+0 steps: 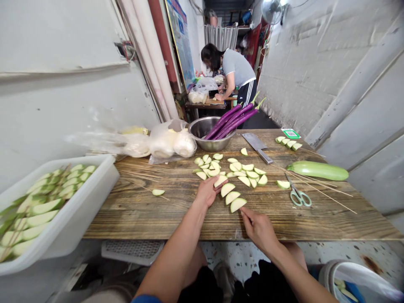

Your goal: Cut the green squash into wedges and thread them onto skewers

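Observation:
Over the front of the table my left hand [206, 192] is closed on a half-round zucchini slice [220, 181]. My right hand [259, 227] pinches the near end of a skewer, which is mostly hidden by the pieces on it. Several zucchini slices [232, 197] sit in a row along this skewer between my two hands. Just beyond my left hand lies a loose spread of cut zucchini pieces [248, 173]. A single slice [158, 192] on another skewer rests to the left.
A white bin [59, 248] of skewered slices stands left. Behind are bagged white vegetables [173, 143] and a metal bowl [211, 145] with eggplants [232, 122]. To the right lie a cleaver [257, 147], scissors [299, 197] and a whole zucchini [318, 170]. A person [238, 69] works farther back.

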Tool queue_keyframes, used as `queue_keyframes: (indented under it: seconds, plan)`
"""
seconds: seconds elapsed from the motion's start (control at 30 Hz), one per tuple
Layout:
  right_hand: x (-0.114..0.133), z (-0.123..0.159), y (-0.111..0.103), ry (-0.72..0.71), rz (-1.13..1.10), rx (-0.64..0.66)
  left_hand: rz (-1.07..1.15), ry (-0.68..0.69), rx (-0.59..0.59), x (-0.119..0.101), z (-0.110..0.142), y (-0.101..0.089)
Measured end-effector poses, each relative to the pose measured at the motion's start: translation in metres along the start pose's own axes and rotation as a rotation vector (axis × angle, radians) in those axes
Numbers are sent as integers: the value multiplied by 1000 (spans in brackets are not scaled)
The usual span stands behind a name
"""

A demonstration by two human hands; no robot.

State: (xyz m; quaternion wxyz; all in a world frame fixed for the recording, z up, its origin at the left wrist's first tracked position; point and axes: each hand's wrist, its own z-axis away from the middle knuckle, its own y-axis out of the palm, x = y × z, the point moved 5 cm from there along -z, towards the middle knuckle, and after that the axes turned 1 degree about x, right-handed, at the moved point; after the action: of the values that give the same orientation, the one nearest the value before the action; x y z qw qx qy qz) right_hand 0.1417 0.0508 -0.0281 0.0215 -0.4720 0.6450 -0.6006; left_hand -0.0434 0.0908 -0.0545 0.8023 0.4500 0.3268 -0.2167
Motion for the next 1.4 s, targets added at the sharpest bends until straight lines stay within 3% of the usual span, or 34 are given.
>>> queue_keyframes:
  seconds: [1.4]
  plan:
    - [3, -2, 5, 3, -5, -59, -12, -71, 23, -2, 3, 3]
